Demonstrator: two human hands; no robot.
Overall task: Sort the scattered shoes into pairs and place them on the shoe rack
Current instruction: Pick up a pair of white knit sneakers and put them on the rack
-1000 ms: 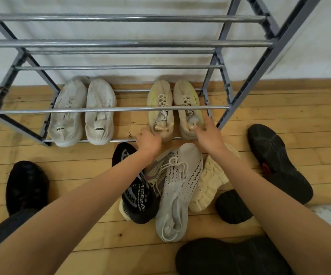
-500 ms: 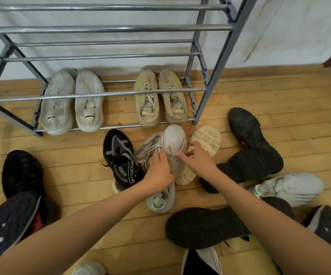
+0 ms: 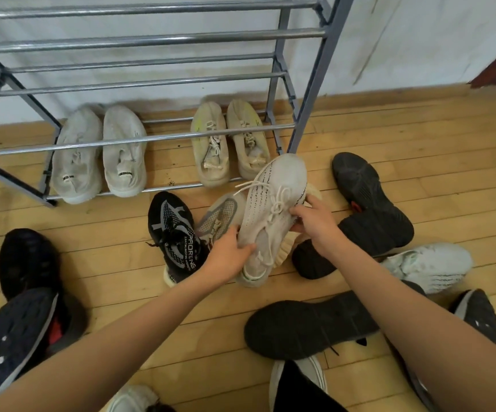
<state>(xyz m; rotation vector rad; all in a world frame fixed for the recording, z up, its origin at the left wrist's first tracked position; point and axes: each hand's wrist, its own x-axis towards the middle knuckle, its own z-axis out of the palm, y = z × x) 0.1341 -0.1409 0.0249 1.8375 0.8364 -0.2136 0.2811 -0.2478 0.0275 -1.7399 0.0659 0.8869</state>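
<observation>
A grey metal shoe rack [image 3: 309, 93] stands against the wall. Its bottom tier holds a white pair [image 3: 101, 156] on the left and a beige pair [image 3: 228, 144] on the right. In front of the rack I hold a white knit sneaker with dotted stripes [image 3: 273, 209], tilted with its toe towards the rack. My left hand [image 3: 228, 257] grips it near the heel. My right hand [image 3: 315, 221] grips its right side by the laces. A grey sneaker [image 3: 220, 218] lies partly under it, next to a black patterned sneaker [image 3: 175, 236].
Scattered on the wooden floor are black shoes [image 3: 368, 203] on the right, a black shoe sole-up [image 3: 306, 325] near me, a pale sneaker [image 3: 430, 269], dark shoes [image 3: 24, 263] at the left and a navy sole [image 3: 12, 337].
My hands left the beige pair on the rack and came back to the pile. Both took hold of the white striped sneaker and lifted it, toe towards the rack.
</observation>
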